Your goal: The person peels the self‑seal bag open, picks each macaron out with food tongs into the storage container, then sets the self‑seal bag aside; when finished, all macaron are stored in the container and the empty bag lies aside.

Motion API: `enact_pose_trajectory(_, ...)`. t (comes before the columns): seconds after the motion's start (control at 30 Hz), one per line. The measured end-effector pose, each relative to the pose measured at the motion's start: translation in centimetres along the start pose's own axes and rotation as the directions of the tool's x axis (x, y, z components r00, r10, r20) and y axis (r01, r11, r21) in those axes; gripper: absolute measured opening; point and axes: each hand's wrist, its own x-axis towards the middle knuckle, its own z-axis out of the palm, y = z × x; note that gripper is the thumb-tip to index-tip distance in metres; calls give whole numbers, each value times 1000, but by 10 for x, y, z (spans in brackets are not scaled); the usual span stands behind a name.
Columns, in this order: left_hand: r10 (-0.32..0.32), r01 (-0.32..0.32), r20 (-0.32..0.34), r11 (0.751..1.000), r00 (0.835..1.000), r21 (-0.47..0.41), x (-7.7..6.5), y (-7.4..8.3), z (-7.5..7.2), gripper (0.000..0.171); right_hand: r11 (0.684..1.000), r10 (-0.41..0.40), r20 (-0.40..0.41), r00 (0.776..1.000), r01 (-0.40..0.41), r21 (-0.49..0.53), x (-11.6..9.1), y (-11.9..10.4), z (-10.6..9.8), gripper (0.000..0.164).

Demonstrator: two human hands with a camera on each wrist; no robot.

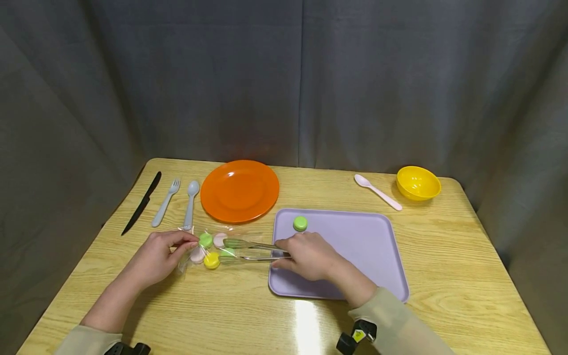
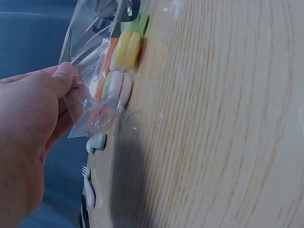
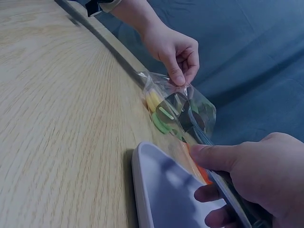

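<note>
My left hand (image 1: 153,259) pinches the top of a clear plastic bag (image 2: 83,126) between thumb and fingers. Several macarons lie in the bag, among them a yellow macaron (image 1: 212,260), a green macaron (image 1: 206,240) and a pale pink macaron (image 1: 219,240). Metal tongs (image 1: 262,245) are gripped in my right hand (image 1: 308,256), over the left part of the lilac tray (image 1: 355,246). The tongs' spread tips reach into the bag, around a green macaron partly hidden by them. Another green macaron (image 1: 300,223) sits on the tray near its back left corner.
Behind the bag is an orange plate (image 1: 239,191). To its left lie a grey spoon (image 1: 191,204), a grey fork (image 1: 166,203) and a black knife (image 1: 142,203). At the back right are a pink spoon (image 1: 377,191) and a yellow bowl (image 1: 418,183).
</note>
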Motion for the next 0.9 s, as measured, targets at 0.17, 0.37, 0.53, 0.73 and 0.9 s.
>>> enact_pose_trajectory(0.17,4,-4,3,1000,1000,4,0,0,0,12,999,-11,-5,1000,11,-32,0,0,3,30)
enact_pose_trajectory(0.37,11,-11,-3,1000,1000,7,0,1,1,11,999,-22,-14,1000,21,-38,0,0,6,33)
enact_pose_trajectory(0.53,9,-9,-6,1000,1000,8,-1,0,2,11,1000,-15,-25,1000,14,-27,-4,2,2,28)
enact_pose_trajectory(0.73,16,-16,-18,1000,1000,14,-1,1,2,11,999,10,-50,999,-12,-39,-18,9,-11,30)
enact_pose_trajectory(0.9,26,-25,-29,999,999,23,0,1,2,12,999,45,-80,996,-48,-26,-33,18,-25,31)
